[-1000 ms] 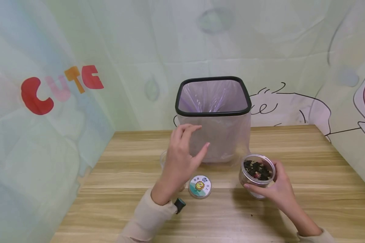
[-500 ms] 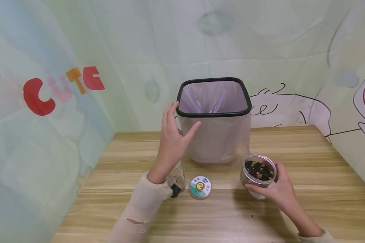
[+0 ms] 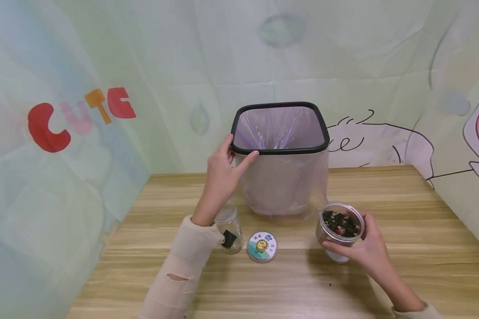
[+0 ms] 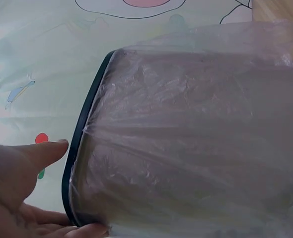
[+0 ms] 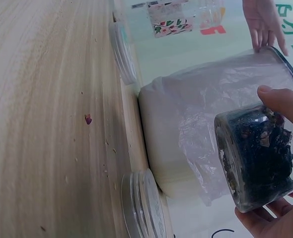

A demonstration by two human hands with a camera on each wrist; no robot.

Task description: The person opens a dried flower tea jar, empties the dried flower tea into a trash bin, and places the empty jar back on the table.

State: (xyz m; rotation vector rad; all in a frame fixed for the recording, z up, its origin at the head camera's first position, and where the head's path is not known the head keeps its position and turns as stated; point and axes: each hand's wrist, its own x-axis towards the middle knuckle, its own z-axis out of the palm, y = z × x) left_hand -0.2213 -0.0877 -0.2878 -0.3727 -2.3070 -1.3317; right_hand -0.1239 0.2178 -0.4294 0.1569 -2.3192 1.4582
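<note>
Left hand grips the bin at its black rim, thumb and fingers curled over the near-left corner. Right hand clasps an open jar on the table; only the right wrist view shows the dark dried bits inside close up.

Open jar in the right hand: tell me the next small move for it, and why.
Probably lift the open jar and bring it over the bin, then tip it. The right hand grips the jar, its lid lies off on the table, dark dried bits fill it, and the left hand grips the lined bin's rim.
</note>
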